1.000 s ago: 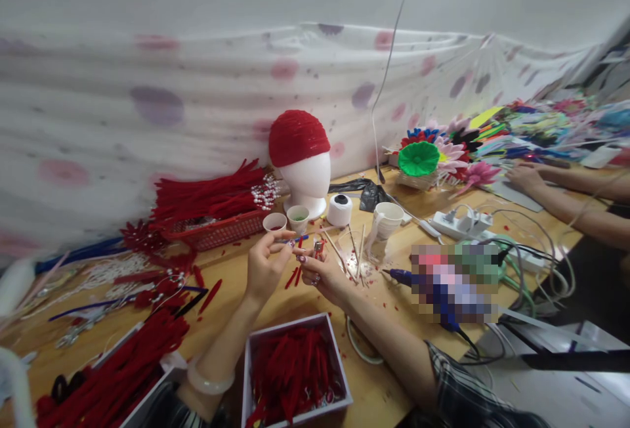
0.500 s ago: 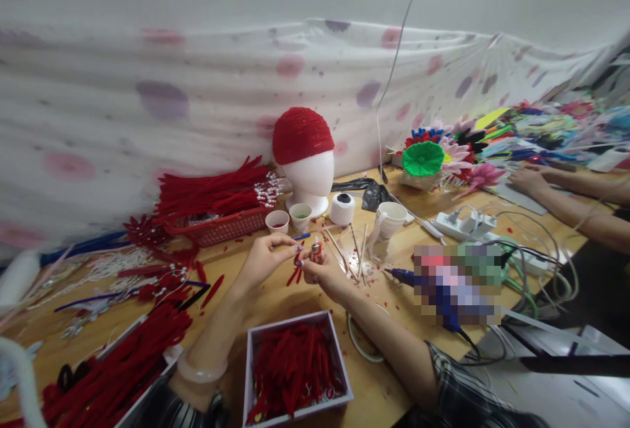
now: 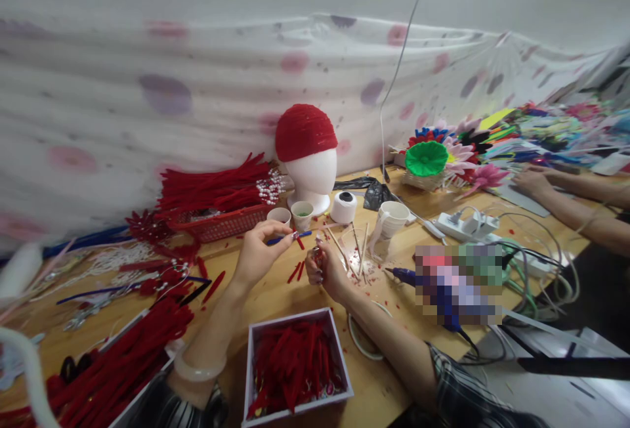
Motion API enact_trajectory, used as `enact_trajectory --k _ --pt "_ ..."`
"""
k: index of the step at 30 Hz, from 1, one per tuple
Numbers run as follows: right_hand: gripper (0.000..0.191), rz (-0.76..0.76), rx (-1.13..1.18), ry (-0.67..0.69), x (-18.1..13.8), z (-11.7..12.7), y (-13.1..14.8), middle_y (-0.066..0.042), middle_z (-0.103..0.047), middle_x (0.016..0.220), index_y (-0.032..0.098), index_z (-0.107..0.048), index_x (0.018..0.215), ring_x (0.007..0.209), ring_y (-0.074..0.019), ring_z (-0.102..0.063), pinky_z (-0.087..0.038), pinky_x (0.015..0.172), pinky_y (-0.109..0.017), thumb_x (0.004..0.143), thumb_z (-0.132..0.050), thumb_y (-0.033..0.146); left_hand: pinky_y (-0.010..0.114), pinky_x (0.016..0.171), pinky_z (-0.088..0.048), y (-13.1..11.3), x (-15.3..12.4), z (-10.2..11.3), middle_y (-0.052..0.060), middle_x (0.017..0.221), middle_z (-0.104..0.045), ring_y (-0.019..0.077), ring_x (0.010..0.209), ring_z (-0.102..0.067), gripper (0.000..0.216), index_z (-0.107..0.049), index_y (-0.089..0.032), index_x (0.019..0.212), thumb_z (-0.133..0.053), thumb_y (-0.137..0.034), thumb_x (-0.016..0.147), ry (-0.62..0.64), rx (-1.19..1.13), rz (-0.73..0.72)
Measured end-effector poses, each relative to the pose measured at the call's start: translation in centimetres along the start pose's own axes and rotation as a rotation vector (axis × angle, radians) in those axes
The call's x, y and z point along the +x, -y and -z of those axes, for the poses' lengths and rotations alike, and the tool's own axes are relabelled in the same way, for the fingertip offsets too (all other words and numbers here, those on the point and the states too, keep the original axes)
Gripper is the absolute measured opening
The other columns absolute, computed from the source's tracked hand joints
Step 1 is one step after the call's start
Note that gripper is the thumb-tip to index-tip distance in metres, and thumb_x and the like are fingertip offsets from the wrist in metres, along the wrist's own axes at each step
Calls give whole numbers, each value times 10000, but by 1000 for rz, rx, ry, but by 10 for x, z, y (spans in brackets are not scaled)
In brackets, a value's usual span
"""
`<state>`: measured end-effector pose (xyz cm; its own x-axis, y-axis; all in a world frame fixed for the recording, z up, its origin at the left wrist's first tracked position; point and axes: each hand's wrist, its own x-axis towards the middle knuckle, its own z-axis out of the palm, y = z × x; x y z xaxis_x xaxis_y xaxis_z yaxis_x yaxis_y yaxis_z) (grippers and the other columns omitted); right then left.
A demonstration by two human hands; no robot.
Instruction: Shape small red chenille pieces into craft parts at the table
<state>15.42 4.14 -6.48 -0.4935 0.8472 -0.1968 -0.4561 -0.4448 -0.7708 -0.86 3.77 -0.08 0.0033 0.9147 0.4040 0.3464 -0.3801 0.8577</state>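
Head view: the left hand (image 3: pixel 260 254), over the middle of the table (image 3: pixel 280 300), has thumb and fingertips nearly meeting at a small red strip (image 3: pixel 300 243); whether they grip it cannot be told. Just beside it, the right hand (image 3: pixel 331 274) has its fingers curled around a lighter (image 3: pixel 319 255). A box (image 3: pixel 249 372) of red pieces sits at the table's near edge.

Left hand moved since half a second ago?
Yes, slightly: the left hand is a little higher in the picture, judged against the white spool on the table.
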Motion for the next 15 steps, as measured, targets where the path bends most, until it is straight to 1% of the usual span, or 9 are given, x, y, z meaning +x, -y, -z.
enact_trajectory --k 3,6,11,15 --pt "460 -24 -21 -31 2 2 -1 86 -257 408 205 -374 512 346 -53 -157 -93 374 -215 787 -463 563 371 899 -465 -2 -1 -1 65 856 -707 217 902 -623 134 -719 -184 724 -695 -314 703 -71 36 -39" --pt "422 -13 -67 -52 2 0 -1 87 -264 409 208 -387 529 346 -57 -159 -104 372 -220 776 -457 543 379 914 -459 -4 -2 -3 57 855 -708 216 910 -616 117 -722 -197 720 -698 -310 704 -103 54 -66" --pt "351 58 -167 22 -4 -6 -3 72 -318 441 207 -403 547 378 -65 -204 -138 388 -222 726 -510 489 385 920 -455 -3 -3 -6 57 840 -716 224 925 -613 113 -726 -204 711 -706 -315 697 -93 44 -66" --pt "372 59 -180 51 -4 -7 -3 73 -302 440 214 -396 544 373 -69 -201 -134 386 -231 737 -477 521 387 919 -456 -2 -4 -7 58 844 -719 223 921 -617 116 -722 -204 713 -697 -317 705 -97 41 -62"
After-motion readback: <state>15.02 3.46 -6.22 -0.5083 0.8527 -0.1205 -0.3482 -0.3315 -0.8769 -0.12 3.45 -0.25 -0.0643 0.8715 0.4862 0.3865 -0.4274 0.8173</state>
